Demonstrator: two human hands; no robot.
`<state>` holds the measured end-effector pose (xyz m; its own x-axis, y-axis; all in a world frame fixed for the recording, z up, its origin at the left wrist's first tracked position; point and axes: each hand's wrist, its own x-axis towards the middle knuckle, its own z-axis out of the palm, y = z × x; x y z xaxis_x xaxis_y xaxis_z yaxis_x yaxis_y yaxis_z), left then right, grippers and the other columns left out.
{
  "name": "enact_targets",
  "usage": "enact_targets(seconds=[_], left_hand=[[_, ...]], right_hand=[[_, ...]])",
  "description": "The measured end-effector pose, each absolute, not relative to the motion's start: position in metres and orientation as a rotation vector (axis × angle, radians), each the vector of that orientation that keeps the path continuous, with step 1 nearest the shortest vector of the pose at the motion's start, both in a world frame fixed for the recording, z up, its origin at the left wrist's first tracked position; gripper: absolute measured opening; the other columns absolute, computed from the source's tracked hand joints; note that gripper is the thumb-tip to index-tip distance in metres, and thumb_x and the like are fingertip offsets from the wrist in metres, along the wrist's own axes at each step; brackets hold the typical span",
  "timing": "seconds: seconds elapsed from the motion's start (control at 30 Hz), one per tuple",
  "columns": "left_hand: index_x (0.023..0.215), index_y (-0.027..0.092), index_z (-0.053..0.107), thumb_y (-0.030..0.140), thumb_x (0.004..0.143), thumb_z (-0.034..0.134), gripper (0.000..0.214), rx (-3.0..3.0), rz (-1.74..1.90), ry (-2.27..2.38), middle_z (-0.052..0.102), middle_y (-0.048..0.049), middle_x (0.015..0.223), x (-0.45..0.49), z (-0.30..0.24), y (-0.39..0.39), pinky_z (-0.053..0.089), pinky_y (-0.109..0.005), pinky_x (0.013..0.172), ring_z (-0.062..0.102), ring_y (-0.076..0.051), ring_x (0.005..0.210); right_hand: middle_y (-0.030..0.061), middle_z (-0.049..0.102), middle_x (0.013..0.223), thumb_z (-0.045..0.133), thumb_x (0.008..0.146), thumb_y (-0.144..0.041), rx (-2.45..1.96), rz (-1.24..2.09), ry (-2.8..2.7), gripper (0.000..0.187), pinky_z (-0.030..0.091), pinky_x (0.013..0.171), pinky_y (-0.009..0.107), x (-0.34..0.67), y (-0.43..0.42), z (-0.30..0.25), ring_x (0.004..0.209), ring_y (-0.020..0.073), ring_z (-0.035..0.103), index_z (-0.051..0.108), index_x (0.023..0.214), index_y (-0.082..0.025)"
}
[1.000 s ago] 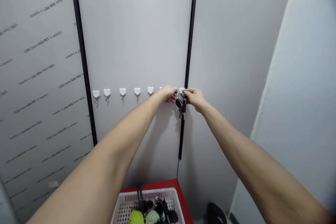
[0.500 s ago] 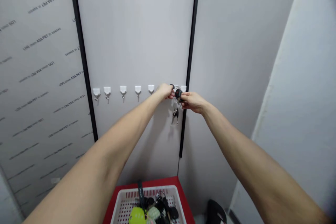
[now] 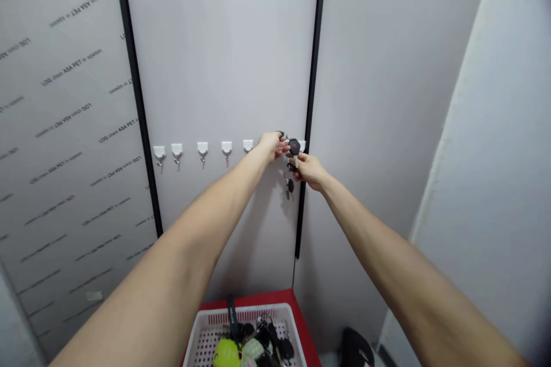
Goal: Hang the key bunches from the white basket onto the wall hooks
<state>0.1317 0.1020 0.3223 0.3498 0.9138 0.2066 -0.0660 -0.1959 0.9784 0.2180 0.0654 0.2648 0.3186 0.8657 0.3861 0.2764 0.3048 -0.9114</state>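
Note:
High on the light cabinet panel, my left hand (image 3: 269, 145) is closed near a hook, with a small black-headed piece of the key bunch showing at its fingertips. Just to its right, my right hand (image 3: 313, 171) pinches the same bunch from below. Between the hands stands a key with a black head (image 3: 294, 146), its blade pointing down. Lower on the bunch, further small keys (image 3: 290, 187) dangle in front of the panel. A white adhesive hook (image 3: 302, 145) shows partly behind the fingers; how the ring sits on it is hidden.
Several bare white hooks (image 3: 202, 149) run in a row to the left. Below, a white plastic basket (image 3: 202, 321) of keys and fobs rests on a red surface (image 3: 297, 301). Long black handles (image 3: 316, 63) edge the panel; a black object (image 3: 356, 347) stands at lower right.
The black-headed key has turned so its blade points down between my hands. My right hand has shifted slightly left and down; the dangling keys have swung a little.

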Motion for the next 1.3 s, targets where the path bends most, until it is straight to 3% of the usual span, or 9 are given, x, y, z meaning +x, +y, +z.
enact_targets(seconds=[0.2,0.33,0.5,0.7,0.8,0.97,1.17,1.3], left_hand=[[0.064,0.014,0.046,0.030,0.072,0.033,0.023,1.651,1.021,0.709,0.052,0.0015,0.052,0.100,0.297,0.093,0.028,-0.013,0.039,0.045,-0.002,0.040],[0.058,0.013,0.045,0.029,0.069,0.039,0.020,1.809,0.735,0.765,0.051,0.0014,0.051,0.053,0.220,0.079,0.025,-0.014,0.037,0.042,-0.002,0.036],[0.056,0.013,0.045,0.029,0.068,0.036,0.022,1.717,0.547,0.917,0.052,0.0005,0.051,0.004,0.108,0.059,0.029,-0.016,0.039,0.042,-0.003,0.036],[0.061,0.016,0.053,0.026,0.065,0.036,0.019,2.062,0.423,1.008,0.057,-0.0026,0.061,-0.022,0.051,0.034,0.035,-0.021,0.047,0.049,-0.011,0.050],[0.067,0.020,0.057,0.023,0.062,0.040,0.018,2.296,0.431,1.112,0.059,-0.0034,0.070,-0.029,0.044,0.024,0.035,-0.023,0.054,0.051,-0.015,0.063],[0.061,0.017,0.056,0.026,0.061,0.041,0.017,2.244,0.486,1.094,0.059,-0.0033,0.064,-0.032,0.045,0.032,0.032,-0.022,0.052,0.050,-0.013,0.059],[0.042,0.013,0.039,0.053,0.067,0.014,0.054,1.508,0.668,0.725,0.043,0.0006,0.037,-0.016,0.119,0.063,0.025,-0.017,0.037,0.037,-0.005,0.033],[0.037,0.014,0.032,0.059,0.064,0.010,0.058,1.382,0.724,0.445,0.034,0.0021,0.030,-0.008,0.173,0.069,0.021,-0.016,0.034,0.030,-0.004,0.029]], right_hand=[[-0.0084,0.040,0.041,0.044,0.067,-0.014,-1.261,0.475,-1.198,0.023,0.028,0.029,0.012,0.216,0.053,0.247,0.028,0.0001,0.030,0.048,0.089,-0.015],[-0.0064,0.042,0.043,0.043,0.067,-0.014,-1.321,0.638,-1.338,0.014,0.029,0.031,0.013,0.201,0.031,0.206,0.030,0.0004,0.033,0.052,0.078,-0.013],[-0.0058,0.042,0.047,0.042,0.065,-0.018,-1.466,0.979,-1.523,0.014,0.030,0.034,0.014,0.163,0.011,0.118,0.033,0.0017,0.034,0.052,0.074,-0.014],[-0.0040,0.046,0.050,0.040,0.064,-0.023,-1.495,1.081,-1.645,0.014,0.033,0.042,0.019,0.130,-0.001,0.048,0.040,0.0058,0.037,0.053,0.068,-0.018],[-0.0037,0.045,0.046,0.046,0.060,-0.024,-1.510,1.000,-1.696,0.011,0.031,0.047,0.021,0.126,-0.006,0.035,0.045,0.0083,0.037,0.054,0.055,-0.019],[-0.0029,0.041,0.040,0.047,0.060,-0.033,-1.520,0.917,-1.666,0.023,0.027,0.045,0.022,0.129,-0.006,0.041,0.041,0.0082,0.034,0.050,0.044,-0.016],[-0.0035,0.032,0.035,0.012,0.068,-0.054,-1.249,1.005,-1.398,0.051,0.027,0.038,0.021,0.119,0.021,0.120,0.032,0.0061,0.030,0.032,0.038,-0.017],[-0.0054,0.024,0.032,0.012,0.064,-0.061,-0.856,1.235,-1.269,0.054,0.022,0.033,0.019,0.106,0.031,0.175,0.028,0.0044,0.022,0.024,0.035,-0.017]])
